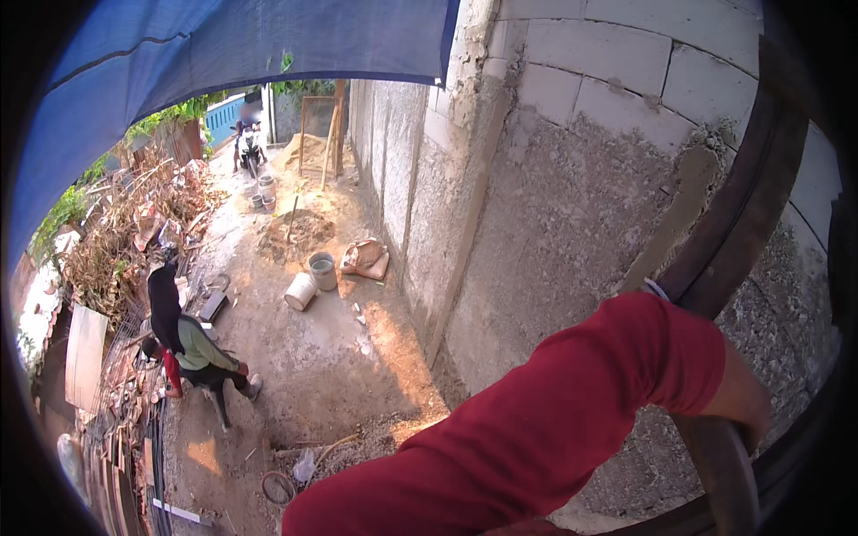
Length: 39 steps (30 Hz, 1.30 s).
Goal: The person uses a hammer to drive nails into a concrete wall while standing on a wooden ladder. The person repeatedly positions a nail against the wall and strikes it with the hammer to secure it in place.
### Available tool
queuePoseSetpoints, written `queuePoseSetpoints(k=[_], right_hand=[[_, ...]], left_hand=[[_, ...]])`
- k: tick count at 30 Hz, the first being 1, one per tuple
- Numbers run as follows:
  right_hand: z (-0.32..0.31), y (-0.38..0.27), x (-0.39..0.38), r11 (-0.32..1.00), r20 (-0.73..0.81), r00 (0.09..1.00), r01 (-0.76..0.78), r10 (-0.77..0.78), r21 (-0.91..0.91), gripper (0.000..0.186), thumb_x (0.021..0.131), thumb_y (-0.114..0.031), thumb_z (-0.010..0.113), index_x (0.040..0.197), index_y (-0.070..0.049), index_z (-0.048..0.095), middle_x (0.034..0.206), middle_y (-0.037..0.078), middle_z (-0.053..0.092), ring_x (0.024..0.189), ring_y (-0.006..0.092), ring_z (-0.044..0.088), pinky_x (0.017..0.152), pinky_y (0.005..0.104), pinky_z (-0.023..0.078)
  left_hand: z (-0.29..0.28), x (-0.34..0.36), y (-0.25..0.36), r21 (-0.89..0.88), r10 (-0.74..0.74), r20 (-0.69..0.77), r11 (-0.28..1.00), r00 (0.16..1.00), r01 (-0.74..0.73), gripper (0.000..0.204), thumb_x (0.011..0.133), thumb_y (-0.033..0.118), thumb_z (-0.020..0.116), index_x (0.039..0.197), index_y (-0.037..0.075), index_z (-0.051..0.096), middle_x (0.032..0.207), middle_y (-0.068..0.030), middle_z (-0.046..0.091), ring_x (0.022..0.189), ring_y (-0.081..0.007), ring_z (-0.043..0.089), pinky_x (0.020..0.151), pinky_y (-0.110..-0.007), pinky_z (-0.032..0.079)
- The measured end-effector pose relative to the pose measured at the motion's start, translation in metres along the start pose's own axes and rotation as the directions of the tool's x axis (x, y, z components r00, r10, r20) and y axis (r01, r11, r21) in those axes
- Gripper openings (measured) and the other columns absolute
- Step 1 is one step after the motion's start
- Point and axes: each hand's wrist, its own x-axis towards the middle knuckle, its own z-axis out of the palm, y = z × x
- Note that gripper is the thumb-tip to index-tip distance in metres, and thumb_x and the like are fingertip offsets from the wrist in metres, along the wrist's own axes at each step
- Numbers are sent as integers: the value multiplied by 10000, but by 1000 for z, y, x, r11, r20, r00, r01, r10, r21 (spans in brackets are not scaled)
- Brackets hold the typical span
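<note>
A long red sleeve (527, 402) crosses from the lower edge to the right; it looks like my left arm. Its bare forearm (744, 397) bends round a dark wooden beam (737, 223), and the hand is hidden behind the wood. A small pale band (657, 288) shows between the sleeve and the beam. Beside them rises a rough grey block wall (563, 196) with a darker strip of mortar (675, 210). My right hand is out of the picture.
Far below, a person in a grey-green top (201, 347) stands by stacked boards (116, 473); someone in red is partly hidden there. Buckets (323, 271), a torn sack (365, 258) and a sand heap (304, 150) lie along the path. A blue tarp (295, 40) hangs overhead.
</note>
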Motion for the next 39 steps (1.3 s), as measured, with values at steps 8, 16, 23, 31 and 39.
queuePoseSetpoints(k=[8, 16, 23, 31, 39], right_hand=[[-23, 22, 15, 990, 111, 992, 73, -60, -123, 404, 984, -418, 579, 1190, -75, 633, 772, 49, 530, 638, 161, 492, 544, 328, 397], [-6, -158, 105, 975, -261, 964, -18, -42, -223, 406, 983, -426, 578, 1188, -81, 635, 760, 42, 524, 625, 158, 488, 533, 328, 393], [28, -323, 166, 965, -261, 962, -10, 81, 263, 461, 1059, -479, 467, 1250, -80, 599, 646, -64, 450, 452, 26, 418, 362, 208, 338], [48, -311, 241, 845, -282, 798, 482, -532, -230, 282, 1053, -275, 507, 1103, -4, 569, 705, 55, 512, 596, 154, 461, 557, 354, 395], [38, -410, 372, 279, -230, 194, 855, -954, -436, 266, 1052, -230, 448, 1122, 13, 532, 754, 166, 580, 600, 291, 589, 548, 409, 447]], left_hand=[[-6, -25, -32, -83, 32, -45, 996, 998, -36, 455, 950, 434, 560, 1328, 198, 649, 1337, -98, 643, 1202, -287, 624, 997, -470, 458], [2, -58, -16, -83, 136, -67, 986, 988, -142, 463, 950, 437, 559, 1342, 206, 646, 1352, -93, 640, 1213, -284, 621, 1005, -470, 456], [43, -69, -71, -181, 219, 179, 966, 959, -186, 522, 1023, 407, 434, 1459, 136, 525, 1490, -125, 528, 1350, -291, 517, 1111, -446, 374], [42, -68, -84, -210, 270, 153, 949, 951, -236, 517, 999, 383, 461, 1416, 93, 558, 1424, -142, 584, 1292, -279, 572, 1077, -419, 411], [39, -66, -74, -265, 265, 163, 940, 950, -217, 506, 997, 357, 466, 1405, 75, 564, 1412, -142, 592, 1276, -276, 583, 1068, -413, 415]])
